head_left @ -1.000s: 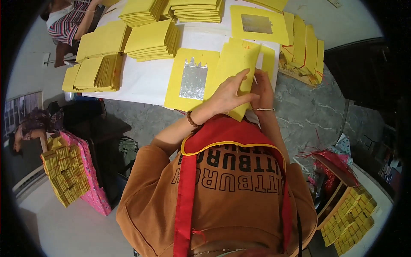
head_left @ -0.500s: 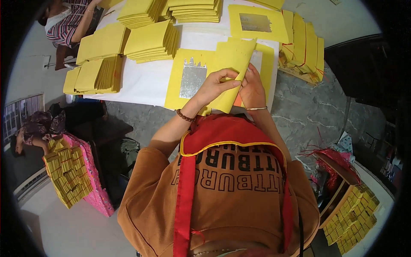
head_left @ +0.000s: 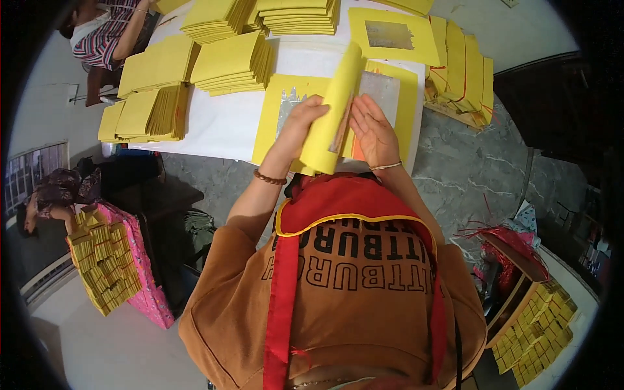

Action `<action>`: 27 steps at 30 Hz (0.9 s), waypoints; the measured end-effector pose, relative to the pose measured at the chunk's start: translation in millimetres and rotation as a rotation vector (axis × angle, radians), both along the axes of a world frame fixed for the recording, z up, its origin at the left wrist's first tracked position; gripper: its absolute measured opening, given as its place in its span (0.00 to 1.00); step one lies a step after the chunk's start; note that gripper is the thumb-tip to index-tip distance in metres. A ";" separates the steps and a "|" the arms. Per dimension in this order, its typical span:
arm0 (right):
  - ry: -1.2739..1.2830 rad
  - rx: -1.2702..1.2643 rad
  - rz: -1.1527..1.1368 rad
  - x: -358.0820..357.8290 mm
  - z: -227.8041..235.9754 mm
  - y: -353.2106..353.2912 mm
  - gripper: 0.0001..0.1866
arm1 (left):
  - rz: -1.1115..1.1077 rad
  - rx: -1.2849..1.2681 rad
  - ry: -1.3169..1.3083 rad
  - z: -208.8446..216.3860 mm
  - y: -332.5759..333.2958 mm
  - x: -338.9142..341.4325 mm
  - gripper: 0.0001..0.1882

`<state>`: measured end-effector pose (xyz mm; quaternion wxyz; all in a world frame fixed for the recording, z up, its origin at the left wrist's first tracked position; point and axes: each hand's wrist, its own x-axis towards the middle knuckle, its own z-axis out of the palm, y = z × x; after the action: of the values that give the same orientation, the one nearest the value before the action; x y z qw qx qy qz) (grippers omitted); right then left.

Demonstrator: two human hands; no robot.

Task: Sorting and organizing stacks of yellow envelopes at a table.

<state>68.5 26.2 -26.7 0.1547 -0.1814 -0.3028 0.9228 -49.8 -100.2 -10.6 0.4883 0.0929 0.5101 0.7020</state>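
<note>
"Yellow, thin and bent lengthwise into a curl, that paper sheet looks easy to spoil. What worries you?"

"A crooked crease. The left hand grips its left side, thumb on top, other fingers mostly hidden; squeezing too hard could flatten the curl off line."

"And the right hand?"

"Fingers extended and slightly spread, gripping nothing. Their tips are just beside the curl's right edge; whether they touch, I can't tell. Held from one side only, the sheet could spring loose or slip askew."

"Where does it lie on the white-covered table?"

"At the surface's near edge, toward the near right corner, slanting between both hands. Left of it, partly behind the left hand, is a jagged-topped silver foil patch on flat yellow paper; right of it, a silver-grey rectangular patch. A dragging wrist might scuff either one."
</note>
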 end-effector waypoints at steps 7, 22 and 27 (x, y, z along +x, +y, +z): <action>-0.070 -0.032 0.077 -4.3 4.3 1.9 0.27 | 0.218 0.322 -0.293 22.3 -27.2 -17.8 0.13; -0.322 0.496 -0.172 -15.4 6.2 -9.3 0.31 | 0.218 -0.096 0.611 45.4 -17.2 2.2 0.03; 0.017 0.068 0.100 -20.2 35.8 -31.1 0.29 | 0.139 -0.043 0.435 51.8 -2.4 21.8 0.05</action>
<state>48.3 -4.9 9.1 0.1169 -0.1530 -0.3416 0.9199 -28.0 -102.5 41.3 0.3192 0.1962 0.6233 0.6864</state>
